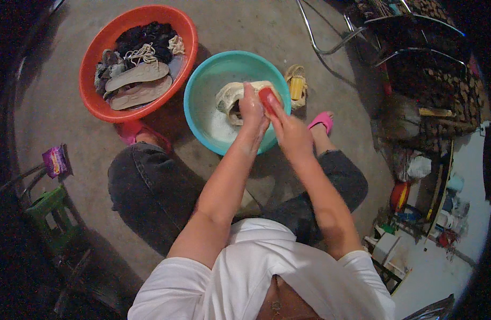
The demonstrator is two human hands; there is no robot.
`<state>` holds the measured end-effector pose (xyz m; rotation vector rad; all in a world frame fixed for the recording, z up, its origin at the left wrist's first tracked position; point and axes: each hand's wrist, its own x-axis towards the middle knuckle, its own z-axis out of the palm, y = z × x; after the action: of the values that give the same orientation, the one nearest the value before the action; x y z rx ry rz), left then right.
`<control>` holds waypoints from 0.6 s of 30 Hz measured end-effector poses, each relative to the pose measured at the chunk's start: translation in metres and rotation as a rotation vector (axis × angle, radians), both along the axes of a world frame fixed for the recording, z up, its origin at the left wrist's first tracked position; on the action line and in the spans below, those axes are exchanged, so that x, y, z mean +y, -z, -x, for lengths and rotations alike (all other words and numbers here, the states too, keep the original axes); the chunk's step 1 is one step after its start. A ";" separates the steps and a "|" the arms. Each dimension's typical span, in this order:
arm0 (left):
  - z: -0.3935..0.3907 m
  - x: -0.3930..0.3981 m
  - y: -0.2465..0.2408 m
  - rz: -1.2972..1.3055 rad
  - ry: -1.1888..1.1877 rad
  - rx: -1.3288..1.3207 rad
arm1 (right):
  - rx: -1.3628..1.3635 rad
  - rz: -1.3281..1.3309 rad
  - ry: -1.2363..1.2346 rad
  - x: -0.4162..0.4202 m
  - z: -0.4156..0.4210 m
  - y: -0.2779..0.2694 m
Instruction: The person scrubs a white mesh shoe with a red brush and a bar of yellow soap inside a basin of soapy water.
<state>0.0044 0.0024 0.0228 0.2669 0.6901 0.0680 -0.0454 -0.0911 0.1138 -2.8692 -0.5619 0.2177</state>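
Note:
Over a turquoise plastic basin (197, 134) of soapy water, my left hand (252, 105) grips a wet, cream-coloured shoe (229, 94). My right hand (287, 126) holds a red scrubbing brush (268, 101) against the shoe's right part. The brush's bristles are hidden beneath it. The shoe's dark opening shows just left of my left wrist. Outside the basin's right rim lies another light shoe (294, 72), with a yellow block (297, 88), perhaps a bar of soap, resting on it.
An orange-red basin (137, 116) at upper left holds two insoles (141, 94), pale shoelaces (143, 54) and dark cloth (153, 34). A purple packet (55, 162) and a green plastic stool (53, 212) are at left. Metal chair legs (315, 40) stand at upper right, near stacked firewood (461, 96).

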 end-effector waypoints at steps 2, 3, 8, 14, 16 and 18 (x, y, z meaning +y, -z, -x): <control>-0.005 -0.013 0.009 0.084 -0.029 -0.021 | -0.067 -0.011 0.009 0.010 -0.033 -0.004; -0.007 -0.019 0.013 0.124 -0.046 -0.034 | -0.078 -0.011 0.022 0.011 -0.043 0.000; -0.006 -0.005 -0.006 0.065 -0.084 0.007 | -0.023 -0.095 0.091 0.008 -0.024 0.000; -0.005 0.004 -0.008 0.086 -0.032 -0.026 | -0.084 -0.081 -0.027 -0.005 -0.003 0.004; -0.005 -0.011 -0.010 0.037 -0.027 -0.062 | -0.132 0.029 0.015 0.005 -0.040 0.002; -0.002 -0.014 -0.005 -0.023 -0.028 -0.022 | -0.141 0.099 0.018 0.016 -0.051 0.000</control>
<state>0.0060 -0.0120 0.0283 0.2780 0.6717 0.1059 0.0054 -0.0756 0.1143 -3.0017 -0.5651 0.0411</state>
